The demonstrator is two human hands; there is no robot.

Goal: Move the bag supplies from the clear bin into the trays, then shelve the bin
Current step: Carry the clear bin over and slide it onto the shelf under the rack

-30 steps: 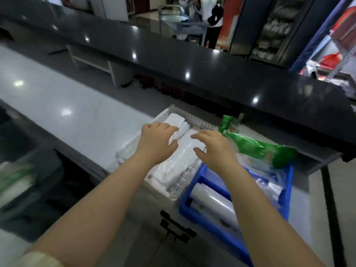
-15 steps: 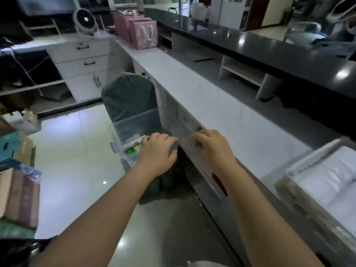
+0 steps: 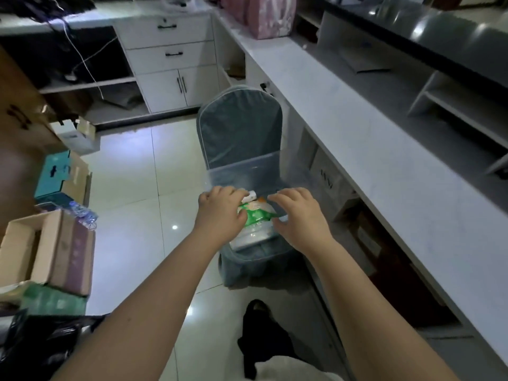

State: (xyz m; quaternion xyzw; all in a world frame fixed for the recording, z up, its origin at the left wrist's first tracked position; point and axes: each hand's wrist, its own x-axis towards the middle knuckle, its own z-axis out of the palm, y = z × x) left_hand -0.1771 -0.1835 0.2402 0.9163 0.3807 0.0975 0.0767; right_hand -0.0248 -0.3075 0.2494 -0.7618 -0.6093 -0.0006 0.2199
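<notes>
1. Chair cover [image 3: 239,127]: grey-blue with pale piping.
2. Bin [image 3: 242,171]: clear, faintly bluish plastic.
3. Packet [image 3: 257,214] in the bin: green and white, with an orange patch.
4. Counter [image 3: 371,138]: white, faintly marbled.
5. Cabinet [image 3: 167,56]: white with black handles.
6. Gift bag [image 3: 272,15]: pink.
7. Floor [image 3: 137,215]: glossy cream tiles.
8. Box [image 3: 53,174]: teal.

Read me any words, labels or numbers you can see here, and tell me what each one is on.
None can be read.
Green packet in the clear bin: print blurred.
Cupboard door under the counter: dark marks, unreadable.
Purple box: faint marks, too blurred.
Teal box: dark marks, not legible.
</notes>
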